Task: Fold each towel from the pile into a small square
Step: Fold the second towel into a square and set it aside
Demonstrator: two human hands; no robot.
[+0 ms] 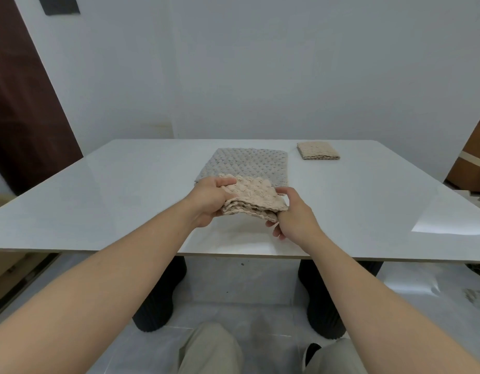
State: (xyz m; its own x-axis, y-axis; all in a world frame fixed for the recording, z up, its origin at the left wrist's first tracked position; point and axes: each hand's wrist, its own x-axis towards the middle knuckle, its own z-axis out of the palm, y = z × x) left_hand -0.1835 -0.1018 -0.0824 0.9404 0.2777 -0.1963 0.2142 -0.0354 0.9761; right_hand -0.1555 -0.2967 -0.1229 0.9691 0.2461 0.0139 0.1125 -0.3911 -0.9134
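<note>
Beige, knobbly fabric folded into several layers makes up the beige textured towel (251, 199) that you hold between both hands, just above the near middle of the glossy white counter (98, 198). Your left hand (210, 199) grips the towel's left end, with the fingers curled over its top face. Your right hand (294, 217) pinches the right end, thumb on top and fingers underneath. The stacked layer edges face you. Behind the hands, a grey textured towel (247, 164) lies flat on the counter, its near edge partly hidden by the held towel. At the far right of the counter, apart from the grey towel, rests a small folded beige square (318, 151).
</note>
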